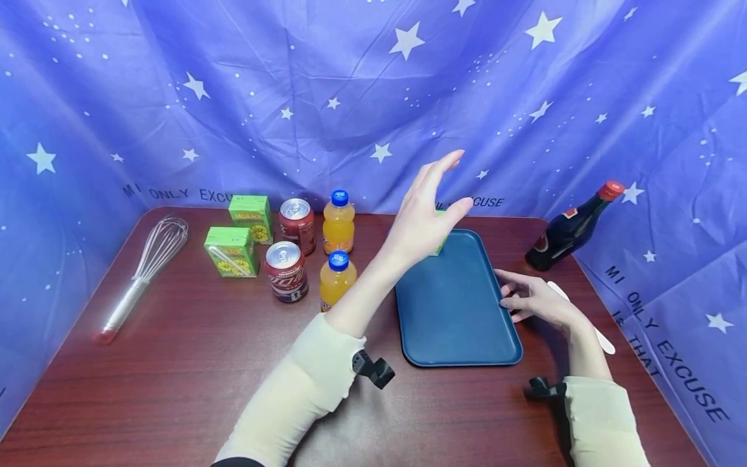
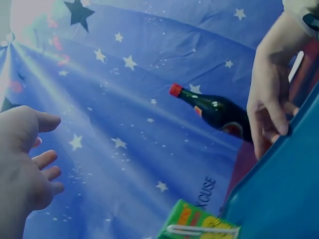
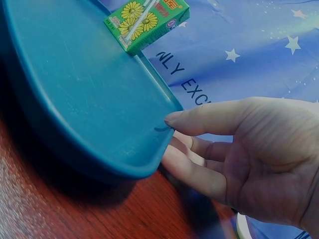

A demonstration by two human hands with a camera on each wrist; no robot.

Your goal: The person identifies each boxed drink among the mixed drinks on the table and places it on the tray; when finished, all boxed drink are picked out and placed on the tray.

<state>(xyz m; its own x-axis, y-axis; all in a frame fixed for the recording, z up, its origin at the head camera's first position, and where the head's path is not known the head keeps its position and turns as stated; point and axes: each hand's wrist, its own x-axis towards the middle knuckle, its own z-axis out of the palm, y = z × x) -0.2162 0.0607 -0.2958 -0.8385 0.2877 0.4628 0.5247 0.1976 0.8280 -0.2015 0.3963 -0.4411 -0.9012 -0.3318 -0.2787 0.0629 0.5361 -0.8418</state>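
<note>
A blue tray (image 1: pixel 449 311) lies on the table, and my right hand (image 1: pixel 539 298) pinches its right rim. In the right wrist view the thumb (image 3: pixel 199 120) rests on the rim, with the other fingers outside and below it. My left hand (image 1: pixel 423 217) is raised over the far end of the tray, fingers apart and holding nothing. Behind that hand, a green drink carton (image 3: pixel 147 22) with yellow flowers and a white straw stands at the tray's far end. The left hand mostly hides this carton in the head view.
Left of the tray stand two orange juice bottles (image 1: pixel 339 224), two red cans (image 1: pixel 286 272) and two more green cartons (image 1: pixel 231 251). A whisk (image 1: pixel 146 275) lies far left. At the right are a dark red-capped bottle (image 1: pixel 569 230) and a white flat stick (image 1: pixel 604 340). A star-printed curtain (image 1: pixel 327 78) surrounds the table.
</note>
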